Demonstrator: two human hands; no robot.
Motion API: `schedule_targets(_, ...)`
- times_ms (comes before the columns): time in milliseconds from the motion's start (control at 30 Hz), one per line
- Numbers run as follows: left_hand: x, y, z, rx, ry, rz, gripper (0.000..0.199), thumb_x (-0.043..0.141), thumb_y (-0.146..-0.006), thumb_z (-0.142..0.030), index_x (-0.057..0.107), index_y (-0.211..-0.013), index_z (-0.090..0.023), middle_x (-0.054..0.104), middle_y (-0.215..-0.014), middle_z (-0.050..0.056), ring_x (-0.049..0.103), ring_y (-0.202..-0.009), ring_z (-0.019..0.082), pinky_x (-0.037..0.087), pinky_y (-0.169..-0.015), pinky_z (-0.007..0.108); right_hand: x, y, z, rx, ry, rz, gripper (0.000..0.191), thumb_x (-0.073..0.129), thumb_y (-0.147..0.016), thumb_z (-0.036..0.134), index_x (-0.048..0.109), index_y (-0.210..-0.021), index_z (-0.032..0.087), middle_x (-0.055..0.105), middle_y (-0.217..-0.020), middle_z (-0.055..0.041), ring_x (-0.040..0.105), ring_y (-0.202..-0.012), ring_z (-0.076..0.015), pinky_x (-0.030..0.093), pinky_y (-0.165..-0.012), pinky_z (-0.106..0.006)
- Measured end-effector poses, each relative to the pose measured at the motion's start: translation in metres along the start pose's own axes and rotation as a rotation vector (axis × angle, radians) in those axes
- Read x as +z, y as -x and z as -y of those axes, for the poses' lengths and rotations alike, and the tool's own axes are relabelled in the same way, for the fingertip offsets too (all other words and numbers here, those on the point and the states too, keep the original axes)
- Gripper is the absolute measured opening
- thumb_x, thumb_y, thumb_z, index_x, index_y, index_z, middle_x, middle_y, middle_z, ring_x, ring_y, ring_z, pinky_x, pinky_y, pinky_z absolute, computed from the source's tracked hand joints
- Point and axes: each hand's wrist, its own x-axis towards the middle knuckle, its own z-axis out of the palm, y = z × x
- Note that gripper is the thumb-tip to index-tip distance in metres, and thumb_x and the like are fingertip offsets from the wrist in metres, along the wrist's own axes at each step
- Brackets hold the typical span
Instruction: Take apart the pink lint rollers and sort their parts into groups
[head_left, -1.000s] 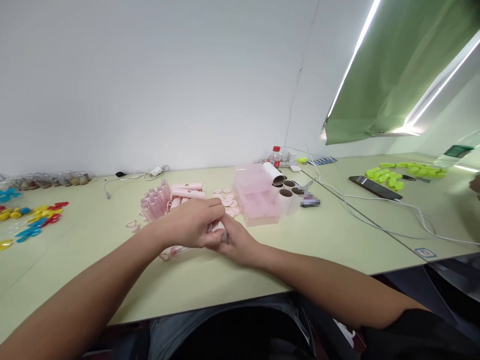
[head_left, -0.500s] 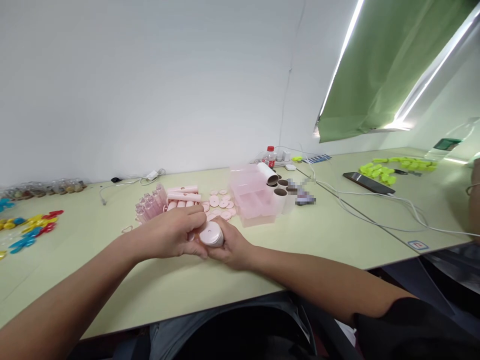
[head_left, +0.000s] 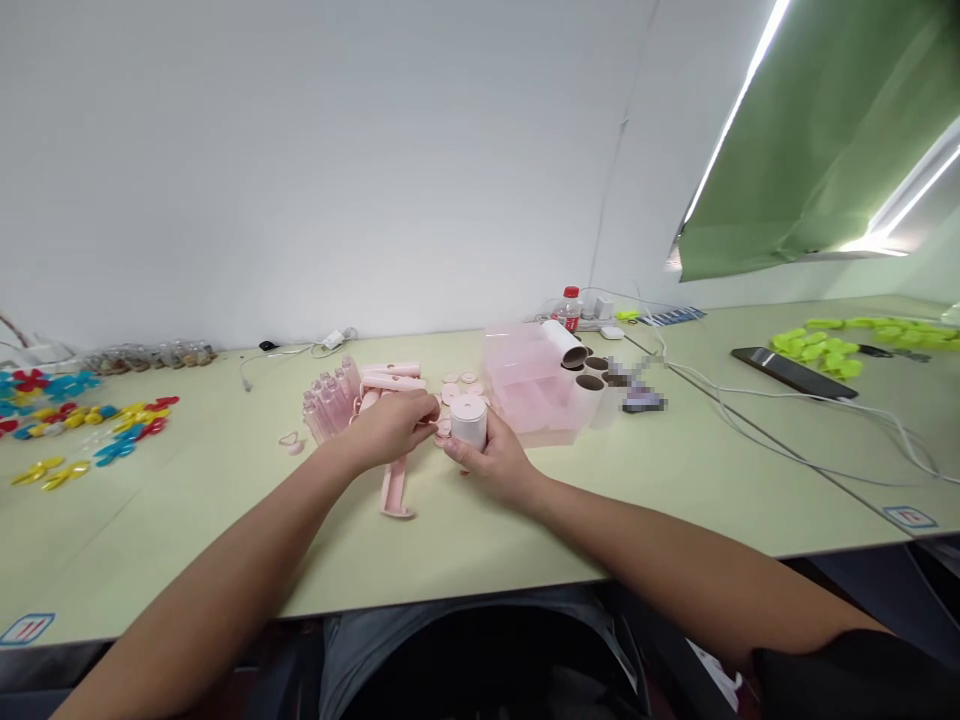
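Observation:
My right hand (head_left: pixel 504 462) is wrapped round a white paper tube (head_left: pixel 469 430) with a round pale pink disc (head_left: pixel 468 407) on its upper end. The tube stands nearly upright, close to the table. My left hand (head_left: pixel 396 425) is just left of it, fingers pinched together beside several loose pale pink discs (head_left: pixel 450 392). Whatever is between those fingertips is too small to make out. Under the left wrist lies a long pink plastic piece (head_left: pixel 394 490) with a bent end. Several pink bars (head_left: pixel 394 383) lie behind the left hand, partly hidden by it.
Translucent pink tubes (head_left: pixel 330 398) stand in a cluster at left, near a small pink ring piece (head_left: pixel 292 443). Right of my hands are a pink divided box (head_left: pixel 525 385) and brown-lined paper tubes (head_left: pixel 590 384). A phone (head_left: pixel 793 373) and a white cable (head_left: pixel 750 440) lie farther right.
The view has turned left. My left hand has come away from the tube and moved to the pink parts. The tube, tilted before, is now more upright in my right hand.

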Motion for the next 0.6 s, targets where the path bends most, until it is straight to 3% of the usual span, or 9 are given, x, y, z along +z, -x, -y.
schedule_targets(133, 0.008, 0.004, -0.002, 0.01, -0.071, 0.172, 0.007, 0.055, -0.086, -0.021, 0.061, -0.082, -0.02, 0.068, -0.085, 0.003, 0.062, -0.073, 0.019, 0.034, -0.056, 0.027, 0.0, 0.001, 0.004, -0.086, 0.053, 0.011, 0.043, 0.072, -0.079, 0.044, 0.055, -0.111, 0.02, 0.065, -0.101, -0.0061, 0.06, -0.088, -0.0217, 0.049, -0.073, -0.033)
schedule_targets(400, 0.025, 0.005, 0.012, 0.031, -0.199, 0.152, 0.012, 0.053, -0.086, -0.017, 0.065, -0.084, -0.019, 0.07, -0.087, 0.005, 0.063, -0.076, 0.02, 0.037, -0.059, 0.029, -0.002, 0.001, 0.011, -0.102, 0.111, 0.111, 0.042, 0.072, -0.079, 0.036, 0.058, -0.114, 0.018, 0.065, -0.108, -0.0062, 0.058, -0.098, -0.0223, 0.044, -0.084, -0.034)
schedule_targets(500, 0.024, 0.005, 0.012, -0.058, -0.176, 0.022, 0.016, 0.049, -0.089, -0.02, 0.064, -0.085, -0.019, 0.07, -0.088, 0.006, 0.062, -0.078, 0.021, 0.038, -0.061, 0.03, -0.002, 0.001, 0.013, -0.049, 0.157, 0.141, 0.046, 0.072, -0.078, 0.034, 0.057, -0.118, 0.018, 0.065, -0.112, -0.0059, 0.058, -0.1, -0.0228, 0.043, -0.084, -0.034)
schedule_targets(600, 0.018, 0.011, 0.008, -0.102, 0.039, -0.221, 0.024, 0.044, -0.095, -0.031, 0.063, -0.09, -0.019, 0.067, -0.085, 0.005, 0.06, -0.076, 0.018, 0.041, -0.065, 0.03, -0.001, 0.002, 0.016, 0.021, 0.246, 0.152, 0.041, 0.073, -0.077, 0.034, 0.06, -0.113, 0.018, 0.066, -0.106, -0.0043, 0.058, -0.092, -0.0214, 0.043, -0.078, -0.032)
